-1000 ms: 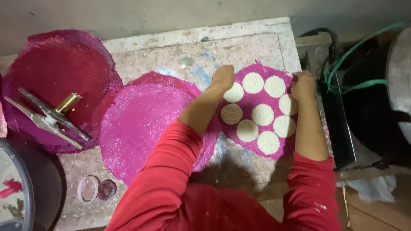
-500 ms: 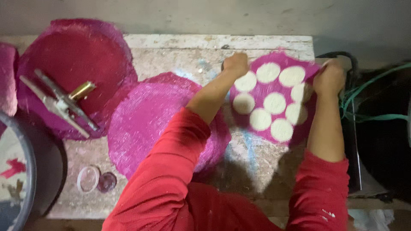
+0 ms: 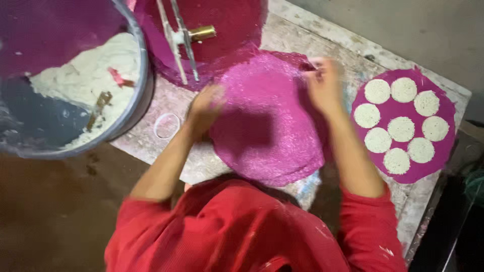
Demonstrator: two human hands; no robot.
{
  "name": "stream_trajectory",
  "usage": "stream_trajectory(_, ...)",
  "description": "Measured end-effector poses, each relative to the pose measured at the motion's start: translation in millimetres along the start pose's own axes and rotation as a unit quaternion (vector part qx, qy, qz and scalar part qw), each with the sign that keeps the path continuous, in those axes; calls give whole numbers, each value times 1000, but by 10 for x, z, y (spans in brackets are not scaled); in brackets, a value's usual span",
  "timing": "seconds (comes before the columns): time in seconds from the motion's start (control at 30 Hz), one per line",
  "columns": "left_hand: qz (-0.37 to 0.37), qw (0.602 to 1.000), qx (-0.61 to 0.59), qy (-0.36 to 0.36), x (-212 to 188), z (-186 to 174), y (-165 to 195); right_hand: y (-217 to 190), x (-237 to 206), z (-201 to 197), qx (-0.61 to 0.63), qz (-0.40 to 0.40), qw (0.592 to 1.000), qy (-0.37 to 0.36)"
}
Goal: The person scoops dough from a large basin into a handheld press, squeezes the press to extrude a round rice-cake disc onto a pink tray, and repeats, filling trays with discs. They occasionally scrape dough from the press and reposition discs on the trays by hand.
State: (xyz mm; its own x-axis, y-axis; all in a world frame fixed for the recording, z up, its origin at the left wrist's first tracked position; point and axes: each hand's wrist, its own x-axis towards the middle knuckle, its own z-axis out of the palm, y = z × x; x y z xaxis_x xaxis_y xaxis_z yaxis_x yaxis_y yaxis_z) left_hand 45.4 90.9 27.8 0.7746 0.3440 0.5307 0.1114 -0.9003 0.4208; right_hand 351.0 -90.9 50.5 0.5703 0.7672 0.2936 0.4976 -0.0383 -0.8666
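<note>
Both hands are working at an empty round pink mat (image 3: 267, 121) lying in the middle of the tabletop (image 3: 322, 45). The left hand (image 3: 204, 108) is resting at the mat's left edge, fingers curled together; motion blur is hiding whether it is pinching the edge. The right hand (image 3: 322, 85) is sitting at the far right edge, fingers gathered as if nipping the rim, though the blur is leaving that uncertain too.

To the right, a second pink mat (image 3: 443, 151) is carrying seven white rice discs (image 3: 401, 128), and its right side is lying very near the table's edge. Risk, in my judgement: the right forearm is passing just beside that loaded mat, so a sideways sweep could be nudging it off or smearing the discs. A metal press tool (image 3: 184, 35) is lying on a dark red mat (image 3: 237, 20) at the far side. A large basin (image 3: 136, 100) of white mixture is standing at the left, with a small ring (image 3: 167, 126) near it.

The tabletop is looking worn, stained and pale; the floor beside it is dark and the room dim
</note>
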Motion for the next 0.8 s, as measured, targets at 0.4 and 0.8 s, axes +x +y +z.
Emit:
stream_trajectory(0.4,-344,903,-255,-35,-1835,-449,-562,-953,-49,1434,-72,-34,994,-77)
stream_trajectory(0.8,-273,951,40,-137,-1468,-523,-381,-807,507,2514,-207,27,972,-109)
